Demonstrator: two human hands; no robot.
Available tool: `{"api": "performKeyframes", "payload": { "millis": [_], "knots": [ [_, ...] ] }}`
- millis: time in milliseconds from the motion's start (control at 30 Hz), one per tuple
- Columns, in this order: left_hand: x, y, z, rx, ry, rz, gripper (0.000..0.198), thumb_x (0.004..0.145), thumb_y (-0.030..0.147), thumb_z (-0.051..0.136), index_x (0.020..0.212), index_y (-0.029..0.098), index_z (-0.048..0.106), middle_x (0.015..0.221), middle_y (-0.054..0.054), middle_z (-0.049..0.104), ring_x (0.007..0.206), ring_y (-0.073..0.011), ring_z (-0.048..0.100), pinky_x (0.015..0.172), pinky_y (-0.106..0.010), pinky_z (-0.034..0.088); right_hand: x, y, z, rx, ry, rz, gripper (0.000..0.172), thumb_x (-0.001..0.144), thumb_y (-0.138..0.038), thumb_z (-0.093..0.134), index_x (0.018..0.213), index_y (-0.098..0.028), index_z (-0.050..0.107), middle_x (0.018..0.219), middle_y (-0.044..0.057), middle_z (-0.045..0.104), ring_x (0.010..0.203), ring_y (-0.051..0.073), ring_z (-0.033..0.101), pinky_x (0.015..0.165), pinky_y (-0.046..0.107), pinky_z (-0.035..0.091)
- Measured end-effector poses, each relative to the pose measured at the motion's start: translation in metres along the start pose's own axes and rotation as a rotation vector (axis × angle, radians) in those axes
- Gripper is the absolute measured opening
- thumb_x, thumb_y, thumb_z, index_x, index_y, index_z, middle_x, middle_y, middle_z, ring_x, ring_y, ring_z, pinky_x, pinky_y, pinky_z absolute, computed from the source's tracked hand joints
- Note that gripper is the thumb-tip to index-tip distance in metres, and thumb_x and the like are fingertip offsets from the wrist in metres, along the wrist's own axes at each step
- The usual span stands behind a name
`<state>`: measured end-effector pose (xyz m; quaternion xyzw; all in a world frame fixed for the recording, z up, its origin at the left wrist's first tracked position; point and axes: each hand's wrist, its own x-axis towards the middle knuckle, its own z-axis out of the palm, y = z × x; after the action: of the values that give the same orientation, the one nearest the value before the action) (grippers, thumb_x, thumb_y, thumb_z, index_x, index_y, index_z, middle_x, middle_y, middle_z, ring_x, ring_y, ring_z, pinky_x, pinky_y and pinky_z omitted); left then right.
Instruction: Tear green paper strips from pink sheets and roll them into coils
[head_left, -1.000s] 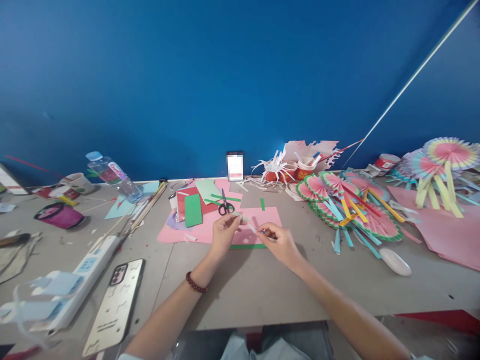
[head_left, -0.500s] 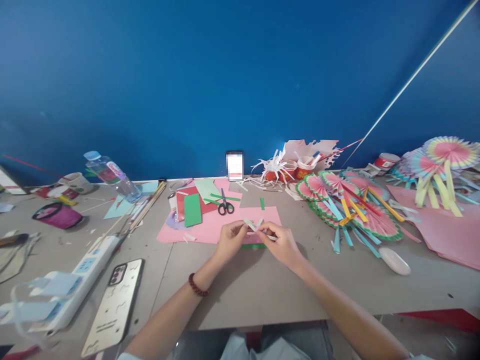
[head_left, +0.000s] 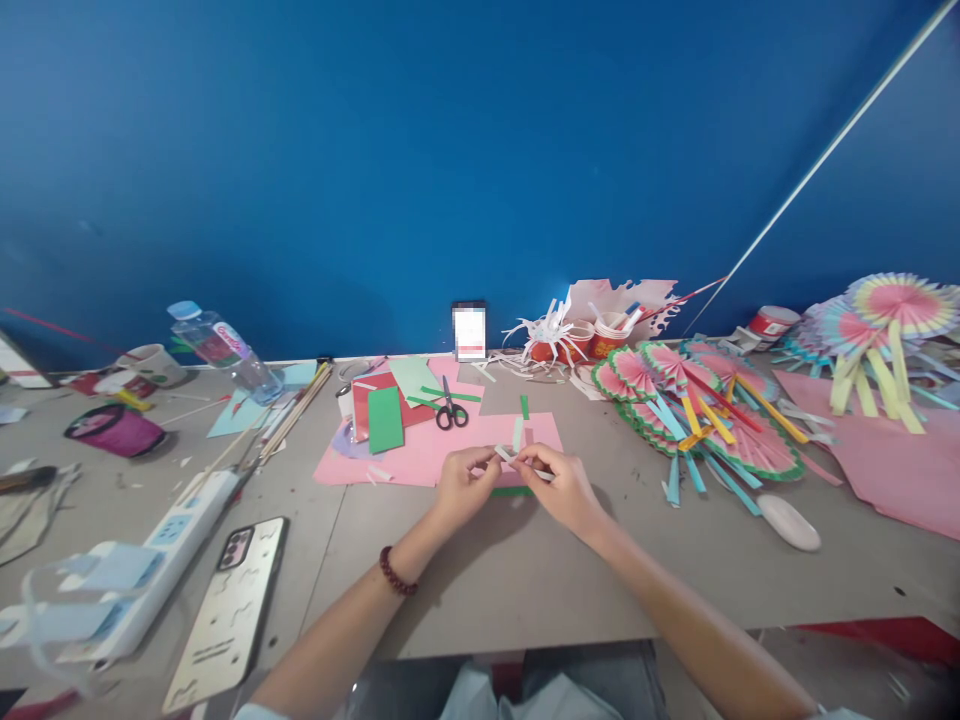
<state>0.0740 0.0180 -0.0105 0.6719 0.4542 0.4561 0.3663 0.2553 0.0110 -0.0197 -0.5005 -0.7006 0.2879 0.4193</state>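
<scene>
My left hand (head_left: 465, 484) and my right hand (head_left: 561, 484) meet over a pink paper sheet (head_left: 420, 455) at the middle of the grey table (head_left: 510, 570). Both pinch a small pale paper strip (head_left: 517, 438) between the fingertips; one end of it stands upright. A green strip (head_left: 514, 491) lies on the sheet under my hands. Black-handled scissors (head_left: 451, 408) lie on the paper just beyond my left hand.
Green and red card (head_left: 385, 418) lie left of the scissors. Folded paper fans (head_left: 690, 415) with coloured strips spread to the right, a white oval object (head_left: 790, 523) near them. Phone (head_left: 227, 610), power strip (head_left: 150, 560), sticks and water bottle (head_left: 225, 350) stand left. Paper cups (head_left: 592, 342) sit by the blue wall.
My hands have come together from a small gap. The pale strip, first stretched between them, is now folded with one end sticking up.
</scene>
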Motion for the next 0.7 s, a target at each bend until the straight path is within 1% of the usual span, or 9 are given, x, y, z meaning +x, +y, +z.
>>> {"api": "performKeyframes", "payload": {
  "millis": [167,267,467,700],
  "knots": [
    [-0.0005,-0.0055,0.0007,0.025,-0.008,-0.001,0.029,0.087,0.032,0.054,0.068,0.016,0.068,0.064,-0.002,0.064,0.062,-0.0150,0.055,0.059,-0.024,0.043,0.0008,-0.0010,0.0001,0.008,0.012,-0.012,0.034,0.093,-0.049,0.059,0.081,-0.019,0.069,0.056,-0.004,0.051,0.050,0.011,0.043,0.052,0.024,0.038],
    [-0.0007,-0.0088,0.0009,0.027,0.002,0.008,0.029,0.087,0.032,0.055,0.067,0.016,0.068,0.063,-0.003,0.064,0.062,-0.0154,0.055,0.057,-0.024,0.043,0.0008,-0.0010,0.0006,0.013,0.014,-0.013,0.035,0.093,-0.052,0.059,0.080,-0.020,0.069,0.056,-0.004,0.051,0.050,0.012,0.043,0.053,0.025,0.039],
    [-0.0004,-0.0070,0.0002,0.012,-0.021,0.018,0.028,0.088,0.032,0.056,0.072,0.016,0.072,0.070,-0.005,0.071,0.067,-0.0179,0.062,0.061,-0.026,0.047,0.0002,0.0024,0.0020,0.006,0.011,-0.003,0.036,0.093,-0.052,0.058,0.081,-0.020,0.068,0.055,-0.005,0.048,0.051,0.011,0.041,0.053,0.023,0.037],
    [-0.0008,-0.0103,0.0006,0.023,-0.026,0.014,0.032,0.091,0.036,0.057,0.074,0.014,0.074,0.070,-0.006,0.073,0.066,-0.0172,0.062,0.061,-0.025,0.047,0.0007,0.0037,0.0022,-0.010,0.023,0.010,0.033,0.091,-0.049,0.060,0.079,-0.020,0.068,0.054,-0.006,0.046,0.051,0.011,0.042,0.053,0.023,0.036]
  ]
}}
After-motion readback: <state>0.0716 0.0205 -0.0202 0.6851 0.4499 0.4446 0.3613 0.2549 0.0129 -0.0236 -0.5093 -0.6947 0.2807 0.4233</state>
